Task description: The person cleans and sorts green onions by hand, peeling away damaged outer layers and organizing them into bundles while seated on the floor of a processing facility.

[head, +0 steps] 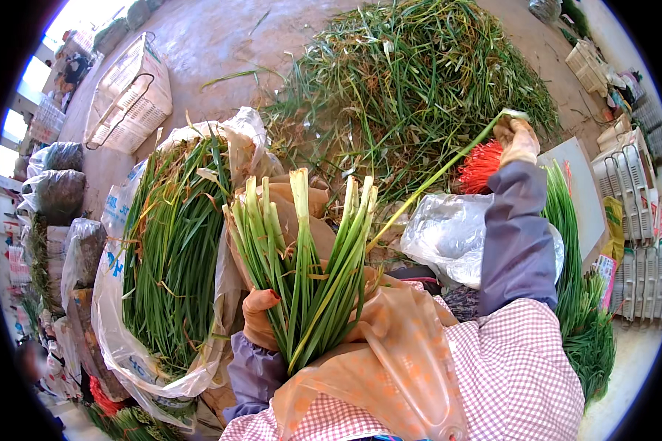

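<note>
My left hand [261, 314] grips a loose bunch of green stalks [309, 275], probably Chinese chives, with their pale cut ends fanned upward over my lap. Raised to the far right, my right hand [516, 140] pinches the whitish end of one long yellow-green stalk [436, 176]. That stalk slants down to the right side of the bunch. A translucent orange-patterned plastic apron [375, 380] covers part of my lap. To the left, an open white plastic sack [110, 325] is filled with long green leaves [171, 259]. Beside my right hand lies a bundle of red ties [479, 168].
A large heap of leaf trimmings [419, 82] covers the floor ahead. A white plastic crate [129, 93] stands far left; stacked crates [640, 220] line the right. Clear plastic bags [441, 226] lie by my right arm, with green bundles [571, 264] beyond it.
</note>
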`<state>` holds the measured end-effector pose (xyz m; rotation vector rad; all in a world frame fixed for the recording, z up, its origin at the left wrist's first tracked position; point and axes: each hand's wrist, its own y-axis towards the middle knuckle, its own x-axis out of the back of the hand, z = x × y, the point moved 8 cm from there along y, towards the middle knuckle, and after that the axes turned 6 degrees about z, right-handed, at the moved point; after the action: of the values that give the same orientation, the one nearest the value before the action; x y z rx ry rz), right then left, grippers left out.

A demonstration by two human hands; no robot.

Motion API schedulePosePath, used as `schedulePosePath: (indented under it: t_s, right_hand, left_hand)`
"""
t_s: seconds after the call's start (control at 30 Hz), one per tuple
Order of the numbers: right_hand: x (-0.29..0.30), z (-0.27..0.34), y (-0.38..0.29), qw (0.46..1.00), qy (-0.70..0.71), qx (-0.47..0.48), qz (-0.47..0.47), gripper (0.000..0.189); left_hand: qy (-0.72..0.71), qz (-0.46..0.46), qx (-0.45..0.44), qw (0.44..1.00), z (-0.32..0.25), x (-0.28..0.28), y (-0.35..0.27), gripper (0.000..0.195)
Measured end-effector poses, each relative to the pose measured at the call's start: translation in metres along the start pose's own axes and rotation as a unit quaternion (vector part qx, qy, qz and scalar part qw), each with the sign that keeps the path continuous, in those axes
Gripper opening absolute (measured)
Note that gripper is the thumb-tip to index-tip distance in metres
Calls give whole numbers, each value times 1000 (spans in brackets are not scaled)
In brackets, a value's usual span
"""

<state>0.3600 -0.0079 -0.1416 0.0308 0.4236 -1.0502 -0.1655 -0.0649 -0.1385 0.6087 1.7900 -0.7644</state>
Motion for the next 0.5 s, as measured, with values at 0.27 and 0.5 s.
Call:
schedulePosePath:
  t_s: [0.27,0.5]
  right_hand:
    - [-113,-44,-288,805,-135,-161,554,19]
    - [-116,-56,-313,730,-191,-206,623,14]
  left_hand:
    - [17,-29,-32,999,-3,5,4,74]
    - [21,12,-69,997,-6,-6,6,74]
